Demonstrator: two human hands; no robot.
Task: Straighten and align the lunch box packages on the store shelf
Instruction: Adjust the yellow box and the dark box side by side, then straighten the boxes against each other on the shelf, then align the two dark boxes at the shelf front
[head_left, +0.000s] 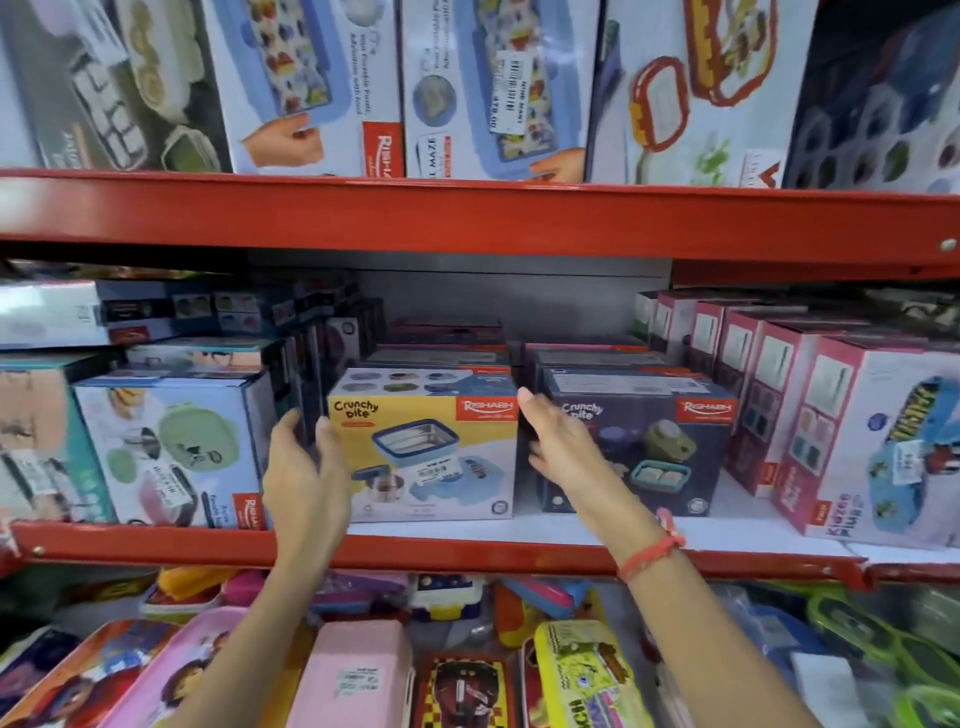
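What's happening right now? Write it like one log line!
step: straightening | left hand: on left edge of yellow Crunchy Bite box | right hand: open, at its right side

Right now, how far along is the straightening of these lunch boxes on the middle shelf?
Midway, I'd judge. The yellow Crunchy Bite box looks square to the red shelf edge. In hand: the left hand at its left side, the right hand open beside it. Left: the navy Crunchy Bite box and angled pink boxes.

The shelf rail (467, 553) is red. At its twelve o'clock a yellow-and-white box (423, 447) stands, a navy box (636, 447) at three o'clock. Pink-and-white cartons (795, 410) follow. The wrist thread (652, 556) is red.
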